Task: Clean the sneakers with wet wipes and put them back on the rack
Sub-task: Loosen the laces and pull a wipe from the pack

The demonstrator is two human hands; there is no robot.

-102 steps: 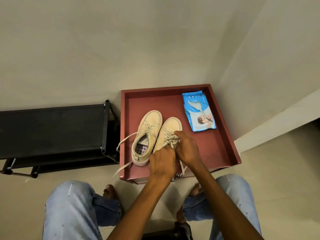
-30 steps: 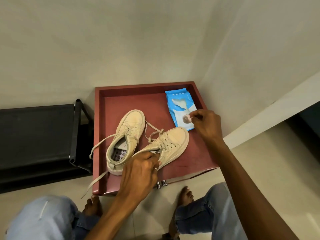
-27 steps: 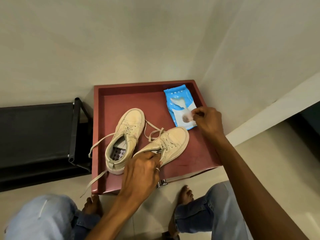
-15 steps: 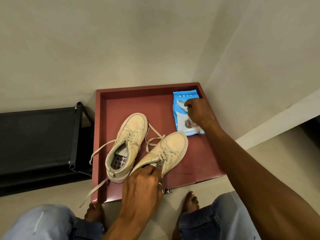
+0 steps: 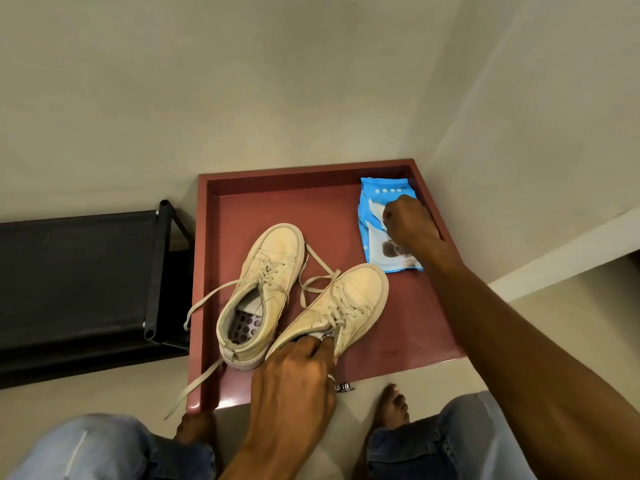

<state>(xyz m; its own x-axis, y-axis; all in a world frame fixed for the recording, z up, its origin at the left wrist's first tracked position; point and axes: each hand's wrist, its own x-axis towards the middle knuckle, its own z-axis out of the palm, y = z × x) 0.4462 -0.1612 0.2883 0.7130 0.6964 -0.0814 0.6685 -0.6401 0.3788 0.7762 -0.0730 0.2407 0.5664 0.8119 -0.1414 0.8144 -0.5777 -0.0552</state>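
on the red tray (image 5: pixel 270 202): one hand at a sneaker, one at the wipes

at the tray's 6 o'clock edge, my left hand (image 5: pixel 294 375) grips the near sneaker (image 5: pixel 349 303) by its heel collar, fingers curled over the rim. toe points to about 1 o'clock. sole sits on the tray floor.
far sneaker (image 5: pixel 266 271): just beside it at 9 o'clock, touching near the heels, upright, toe to 12. its laces (image 5: pixel 207 299) hang loose, one trailing over the tray's 7 o'clock corner.
wet wipes pack (image 5: pixel 375 252): blue, flat in the tray's 1 o'clock corner, well apart from the sneakers' heels and near the held toe.
my right hand (image 5: pixel 408 223) lies on top of the pack, fingers curled tight at its white flap. cannot tell whether they pinch the flap or a wipe.
rack (image 5: pixel 76 271): black, on the floor at 9 o'clock of the tray, just beside it.
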